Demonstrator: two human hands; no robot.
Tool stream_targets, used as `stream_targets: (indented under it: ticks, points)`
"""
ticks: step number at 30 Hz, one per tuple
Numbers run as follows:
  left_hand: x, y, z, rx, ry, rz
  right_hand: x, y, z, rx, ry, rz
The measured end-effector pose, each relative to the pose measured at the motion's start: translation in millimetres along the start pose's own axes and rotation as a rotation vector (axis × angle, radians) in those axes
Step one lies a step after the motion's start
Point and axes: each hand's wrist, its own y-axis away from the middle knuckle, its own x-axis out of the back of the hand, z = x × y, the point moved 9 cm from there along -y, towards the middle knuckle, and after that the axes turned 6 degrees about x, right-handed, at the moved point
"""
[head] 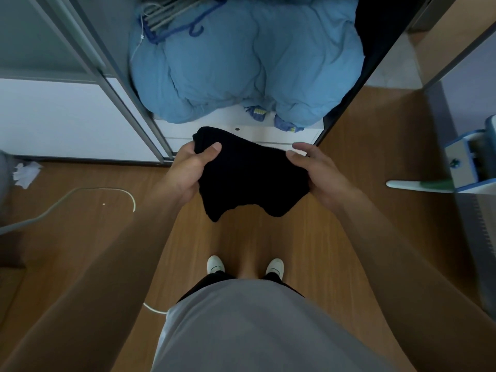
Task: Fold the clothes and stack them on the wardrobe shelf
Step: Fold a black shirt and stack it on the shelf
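A folded black garment (pixel 251 173) hangs between my two hands in front of the open wardrobe. My left hand (pixel 188 170) grips its left edge, thumb on top of the cloth. My right hand (pixel 312 167) holds the right edge with the thumb over the cloth and the fingers underneath. The garment's lower corners droop toward the floor. Just beyond it lies the white wardrobe shelf (pixel 268 132), low in the opening. A bulky light blue duvet (pixel 247 63) fills most of that shelf.
Blue and grey hangers (pixel 171 20) lie on top of the duvet. A sliding door frame (pixel 128 103) stands at the left of the opening. A white cable (pixel 107 190) and crumpled paper (pixel 25 173) lie on the wooden floor at left. A blue-and-white device (pixel 467 167) is at right.
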Motion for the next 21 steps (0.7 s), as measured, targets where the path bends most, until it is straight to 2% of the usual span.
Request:
stream_targets:
  ticks: [3,5,8,12,16,21]
  points:
    - [2.3,0.6,7.3,-0.023,-0.006,0.02,-6.7,3.3,-5.1,0.096,-0.279,-0.089]
    - [5.5,1.9,11.7,-0.041,-0.025,0.056,-14.5,6.0,-13.4,0.158,-0.309,-0.123]
    - [17.4,1.6,20.3,-0.069,-0.076,0.142,-30.0,8.4,-22.6,0.192,-0.231,-0.144]
    - [22.0,1.7,42.5,-0.187,-0.319,0.149,-43.6,10.2,-25.7,0.161,-0.162,-0.091]
    - [29.2,1.8,48.2,-0.138,-0.431,0.116,-62.6,15.0,-29.8,0.171,0.113,-0.114]
    - [49.4,7.4,52.0,0.009,-0.353,0.053,-89.6,21.5,-32.0,0.171,0.323,-0.118]
